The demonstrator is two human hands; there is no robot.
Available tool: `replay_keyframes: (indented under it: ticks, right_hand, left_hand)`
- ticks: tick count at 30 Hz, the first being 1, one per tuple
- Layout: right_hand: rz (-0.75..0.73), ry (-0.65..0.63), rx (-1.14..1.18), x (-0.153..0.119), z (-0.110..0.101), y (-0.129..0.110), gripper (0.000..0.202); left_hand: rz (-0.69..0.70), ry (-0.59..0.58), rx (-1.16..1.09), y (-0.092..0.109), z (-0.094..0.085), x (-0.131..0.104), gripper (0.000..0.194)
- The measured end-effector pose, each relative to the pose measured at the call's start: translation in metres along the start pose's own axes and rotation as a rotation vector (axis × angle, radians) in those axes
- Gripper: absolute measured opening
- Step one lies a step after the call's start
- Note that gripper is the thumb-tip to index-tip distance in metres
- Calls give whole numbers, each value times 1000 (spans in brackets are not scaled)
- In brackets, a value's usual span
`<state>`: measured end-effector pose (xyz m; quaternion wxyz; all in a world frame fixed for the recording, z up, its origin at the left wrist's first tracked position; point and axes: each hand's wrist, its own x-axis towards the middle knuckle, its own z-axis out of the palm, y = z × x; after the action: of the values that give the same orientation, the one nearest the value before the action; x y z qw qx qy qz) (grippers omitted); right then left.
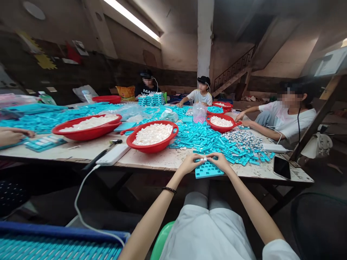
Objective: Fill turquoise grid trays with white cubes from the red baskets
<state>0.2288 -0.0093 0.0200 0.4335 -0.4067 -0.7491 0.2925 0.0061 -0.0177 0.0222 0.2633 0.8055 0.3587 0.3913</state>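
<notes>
At the table's front edge lies a blue plate (208, 170) with rows of square holes, part of it jutting past the edge. My left hand (189, 164) reaches over its left side, fingertips closed on a short row of small white pieces (203, 159). From the other side my right hand (220, 162) pinches the right end of the same row. The fingers partly cover the pieces, and the plate's far part is hidden beneath both hands. Just beyond lies a heap of loose blue strips (208, 139). A red colander (151, 148) full of white pieces stands to the left.
Left of me are a white power bank (113, 154) with a cable and another red colander (86, 135). Small mixed pieces (244, 140) and a phone (282, 168) lie at the right. Several co-workers sit around the table. A blue crate (59, 242) stands low at left.
</notes>
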Motion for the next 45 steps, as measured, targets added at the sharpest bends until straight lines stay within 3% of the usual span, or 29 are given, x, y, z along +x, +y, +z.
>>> replay_keyframes:
  ticks: [8, 14, 21, 24, 28, 33, 42, 45]
  right_hand:
    - [-27, 62, 56, -2, -1, 5, 33]
    - [-59, -7, -21, -5, -6, 5, 18]
    - [-69, -15, -110, -3, -3, 15, 18]
    - [-62, -24, -106, -2, -1, 18, 18]
    - [-55, -30, -76, -3, 0, 17, 19]
    - [-31, -21, -66, -4, 0, 12, 17]
    - [-56, -35, -49, -3, -3, 12, 18]
    - [-62, -24, -52, -3, -3, 10, 20]
  left_hand:
    - [8, 20, 42, -3, 3, 0, 35]
    - [3, 41, 19, -7, 3, -1, 36]
    - [-50, 66, -58, -11, 3, 1, 30]
    - [-119, 232, 7, -25, -9, 4, 26]
    - [-209, 433, 342, -54, -37, 8, 27]
    - [-247, 347, 526, -76, -57, 12, 26]
    - [-277, 365, 560, -58, -50, 9, 26]
    - [-249, 420, 496, -53, -51, 8, 26]
